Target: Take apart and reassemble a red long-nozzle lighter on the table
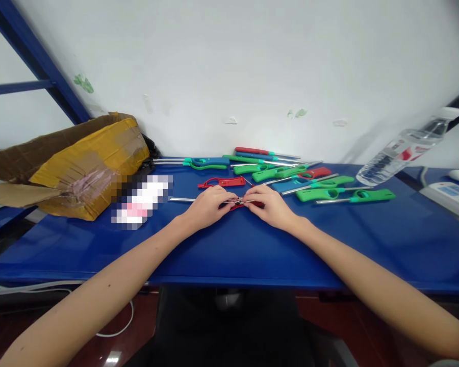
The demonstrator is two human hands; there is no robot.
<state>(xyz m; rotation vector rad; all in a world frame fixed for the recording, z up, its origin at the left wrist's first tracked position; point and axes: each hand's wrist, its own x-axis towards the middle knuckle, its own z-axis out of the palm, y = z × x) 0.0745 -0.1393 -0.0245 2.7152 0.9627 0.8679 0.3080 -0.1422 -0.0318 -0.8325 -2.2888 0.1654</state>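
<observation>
Close together at the middle of the blue table (233, 250), my left hand (213, 205) and my right hand (268, 205) both grip a red lighter part (237, 205) with closed fingers. A thin metal rod (181, 199) sticks out to the left from under my left hand. Small pieces between the fingertips are too small to tell. Just behind the hands lies a red handle shell (224, 182), with a thin wire near its right end. Green lighters (317, 194) and a red-ended one (315, 173) lie in a loose pile behind and right of my right hand.
An open cardboard box (95, 168) with yellow tape stands at the left, beside a blurred white packet (143, 201). Blue and green lighters (208, 162) lie near the wall. At the right are a tilted water bottle (401, 153) and a white device (449, 201).
</observation>
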